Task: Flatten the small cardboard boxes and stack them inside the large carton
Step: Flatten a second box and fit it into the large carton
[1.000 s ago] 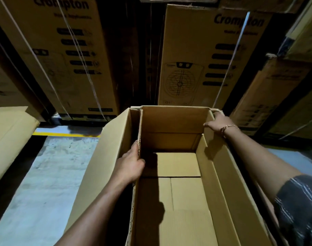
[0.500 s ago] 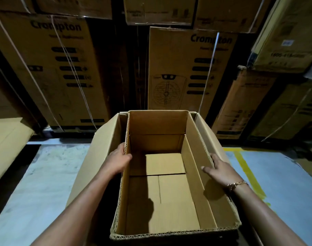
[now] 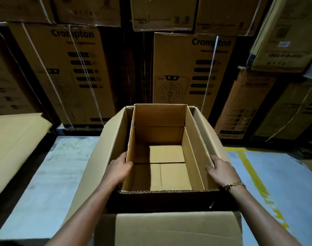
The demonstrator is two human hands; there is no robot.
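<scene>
An open brown cardboard box [image 3: 192, 148] stands upright in the middle of the view, its top flaps folded out and its bottom flaps closed inside. It sits within the spread flaps of a larger carton [image 3: 105, 144], whose near flap [image 3: 169, 228] lies at the bottom of the view. My left hand [image 3: 119, 169] grips the box's left wall, thumb inside over the rim. My right hand [image 3: 220, 170] grips the right wall the same way, and its wrist wears a gold bracelet.
Tall stacked printed cartons [image 3: 192, 71] form a wall right behind the box. A flat cardboard sheet [image 3: 13, 139] lies at the left. The concrete floor [image 3: 50, 174] shows on both sides, with a yellow painted line [image 3: 252, 176] at the right.
My right hand came back from the box's far right corner to the middle of the right wall. The left hand slid nearer along the left wall. The view rose and pulled back, showing the near flap.
</scene>
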